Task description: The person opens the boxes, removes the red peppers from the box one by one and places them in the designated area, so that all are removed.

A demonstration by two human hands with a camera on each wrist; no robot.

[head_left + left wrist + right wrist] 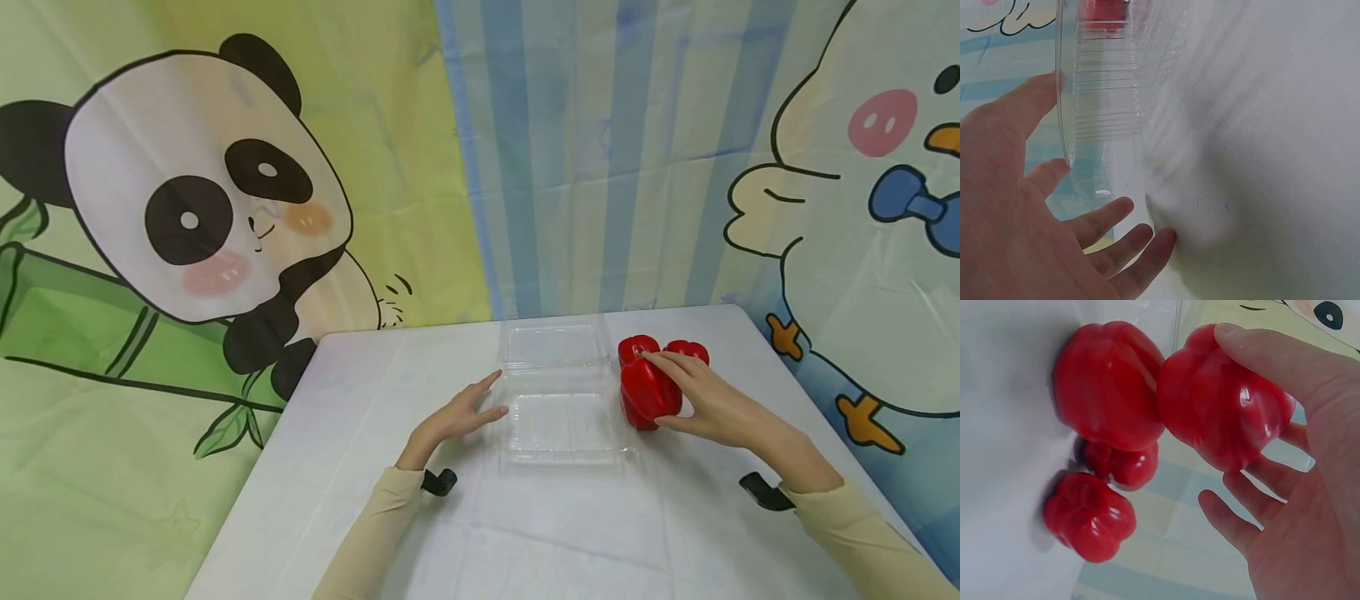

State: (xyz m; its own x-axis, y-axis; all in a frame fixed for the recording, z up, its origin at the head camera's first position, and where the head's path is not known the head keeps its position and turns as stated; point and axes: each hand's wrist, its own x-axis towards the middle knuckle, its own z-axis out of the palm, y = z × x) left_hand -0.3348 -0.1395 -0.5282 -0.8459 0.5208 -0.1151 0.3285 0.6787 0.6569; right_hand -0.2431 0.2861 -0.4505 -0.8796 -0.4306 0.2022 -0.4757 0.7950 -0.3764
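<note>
My right hand [712, 404] grips a red bell pepper [1225, 403] between thumb and fingers, raised off the table. Three more red bell peppers stand close by: a large one [1109, 384] touching or nearly touching the held pepper, and two behind it, a partly hidden pepper [1127, 464] and a pepper [1090, 517] at the end. To their left lies a clear plastic clamshell box [562, 423], its lid [553, 346] folded back flat. My left hand [461, 414] is at the box's left edge, fingers spread; in the left wrist view, two fingertips appear to touch the rim.
The table [360, 500] has a white cover. A printed curtain [570, 167] with a panda and a white bird hangs behind and beside it. Each wrist wears a black strap mount, the left mount [440, 482] and the right mount [765, 492].
</note>
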